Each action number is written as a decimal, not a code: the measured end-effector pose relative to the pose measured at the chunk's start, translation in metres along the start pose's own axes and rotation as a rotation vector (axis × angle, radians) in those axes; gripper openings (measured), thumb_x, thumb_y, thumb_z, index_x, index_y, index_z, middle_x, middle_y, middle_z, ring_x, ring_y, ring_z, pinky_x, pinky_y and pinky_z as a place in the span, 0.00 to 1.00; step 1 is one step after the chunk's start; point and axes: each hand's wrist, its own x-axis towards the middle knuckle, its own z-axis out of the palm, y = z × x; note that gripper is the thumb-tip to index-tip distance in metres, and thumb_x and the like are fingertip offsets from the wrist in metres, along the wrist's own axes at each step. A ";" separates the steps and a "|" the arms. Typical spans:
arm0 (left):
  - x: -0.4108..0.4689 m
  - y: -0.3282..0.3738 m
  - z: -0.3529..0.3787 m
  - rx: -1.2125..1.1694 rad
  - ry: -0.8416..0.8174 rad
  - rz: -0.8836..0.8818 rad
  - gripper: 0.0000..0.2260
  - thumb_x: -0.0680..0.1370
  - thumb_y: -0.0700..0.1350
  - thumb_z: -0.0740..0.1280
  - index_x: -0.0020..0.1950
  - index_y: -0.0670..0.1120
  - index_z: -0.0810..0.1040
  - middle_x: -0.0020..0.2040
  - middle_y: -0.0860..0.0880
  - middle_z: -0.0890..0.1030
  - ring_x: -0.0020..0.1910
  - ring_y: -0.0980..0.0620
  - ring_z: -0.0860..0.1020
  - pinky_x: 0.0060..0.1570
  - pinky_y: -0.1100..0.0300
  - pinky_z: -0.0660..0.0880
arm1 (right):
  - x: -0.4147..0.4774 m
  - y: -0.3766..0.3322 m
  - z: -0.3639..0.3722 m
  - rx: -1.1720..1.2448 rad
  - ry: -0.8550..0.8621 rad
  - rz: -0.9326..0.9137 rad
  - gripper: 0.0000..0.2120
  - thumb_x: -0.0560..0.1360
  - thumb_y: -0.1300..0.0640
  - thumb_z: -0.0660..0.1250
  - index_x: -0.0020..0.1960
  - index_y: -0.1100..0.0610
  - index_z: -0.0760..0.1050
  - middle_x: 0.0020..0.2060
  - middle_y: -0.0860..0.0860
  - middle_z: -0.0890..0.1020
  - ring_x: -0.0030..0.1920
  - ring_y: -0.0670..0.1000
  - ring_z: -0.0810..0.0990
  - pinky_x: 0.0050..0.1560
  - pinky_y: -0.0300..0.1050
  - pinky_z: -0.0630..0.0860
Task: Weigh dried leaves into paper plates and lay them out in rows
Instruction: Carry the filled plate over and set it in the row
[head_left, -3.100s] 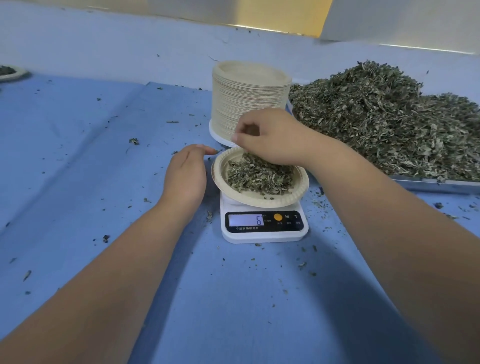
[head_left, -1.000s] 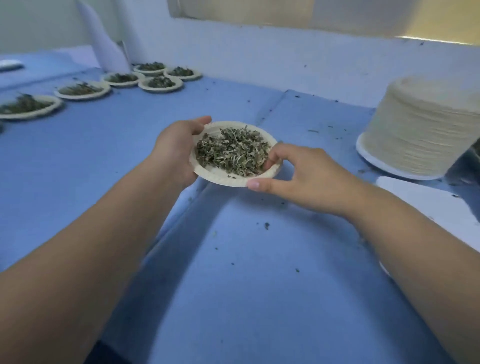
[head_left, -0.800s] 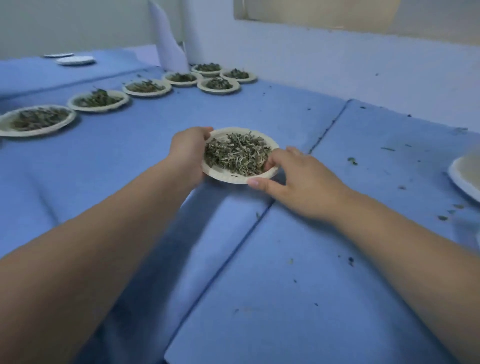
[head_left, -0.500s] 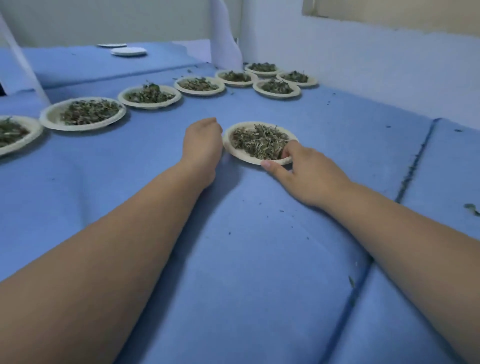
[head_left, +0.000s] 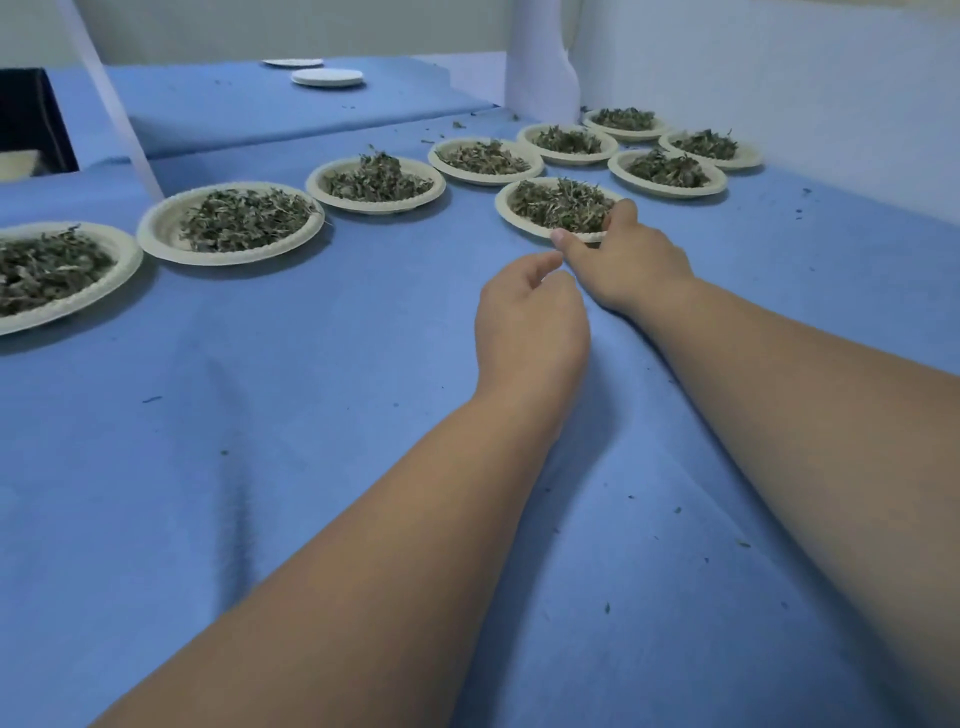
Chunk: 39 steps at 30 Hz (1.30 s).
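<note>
A paper plate (head_left: 506, 210) heaped with dried leaves (head_left: 558, 202) lies flat on the blue cloth (head_left: 311, 415), in line with two filled plates (head_left: 667, 174) behind it. My right hand (head_left: 623, 260) pinches its near right rim, thumb on top and a finger along the edge. My left hand (head_left: 527, 317) hovers just short of the plate, fingers loosely curled and holding nothing. A longer row of filled plates (head_left: 231, 223) runs off to the left.
Two white discs (head_left: 327, 78) lie on a far blue surface. A white slanted post (head_left: 109, 98) and a white upright column (head_left: 540, 57) stand behind the rows. A pale wall (head_left: 779, 78) closes the right side. Leaf crumbs dot the cloth.
Both hands carried the plate from the scale leftward to the rows. It has been set down farther forward; my left hand has let go and drawn back, my right still pinches the rim.
</note>
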 end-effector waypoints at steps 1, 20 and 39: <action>-0.002 0.000 0.000 0.004 -0.004 0.006 0.13 0.76 0.41 0.61 0.43 0.58 0.79 0.32 0.59 0.78 0.33 0.59 0.75 0.38 0.60 0.70 | 0.003 -0.001 0.002 0.001 0.002 0.006 0.43 0.73 0.25 0.54 0.75 0.56 0.61 0.68 0.58 0.75 0.69 0.62 0.72 0.66 0.62 0.68; -0.022 0.009 -0.001 0.149 -0.087 0.076 0.13 0.76 0.41 0.61 0.55 0.51 0.82 0.41 0.53 0.78 0.49 0.44 0.81 0.44 0.58 0.71 | -0.027 0.020 -0.009 -0.076 -0.113 0.083 0.49 0.68 0.28 0.49 0.81 0.52 0.47 0.76 0.59 0.65 0.77 0.58 0.61 0.73 0.62 0.58; -0.168 0.030 -0.061 0.311 -0.309 0.095 0.18 0.69 0.45 0.62 0.56 0.55 0.83 0.56 0.53 0.83 0.54 0.57 0.83 0.55 0.50 0.83 | -0.210 0.067 -0.067 -0.126 -0.220 -0.115 0.32 0.82 0.37 0.50 0.81 0.51 0.56 0.80 0.55 0.57 0.80 0.55 0.54 0.77 0.61 0.53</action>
